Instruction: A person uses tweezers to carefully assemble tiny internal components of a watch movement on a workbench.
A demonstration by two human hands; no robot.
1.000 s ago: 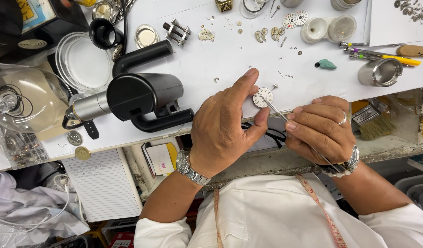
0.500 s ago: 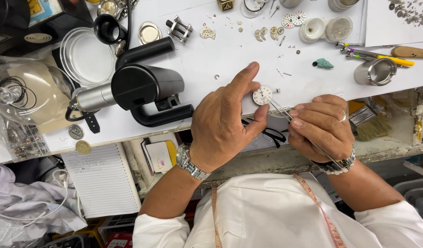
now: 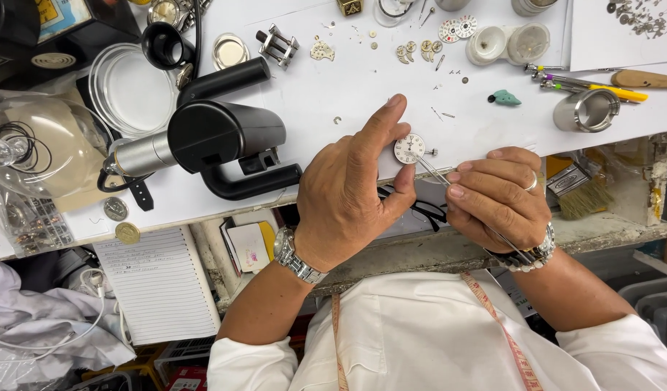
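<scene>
On the white bench sheet [image 3: 362,80], near its front edge: left hand [image 3: 348,195] steadies a small white watch dial [image 3: 409,148], forefinger stretched past it and thumb beneath. Right hand [image 3: 500,195], fingers curled closed, pinches fine tweezers [image 3: 435,172], tips at the dial (contact unclear). Light grip and a braced wrist seem advisable.

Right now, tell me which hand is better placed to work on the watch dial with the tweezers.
Right. The right hand grips the tweezers, tips at the dial. The left hand steadies the dial.
</scene>
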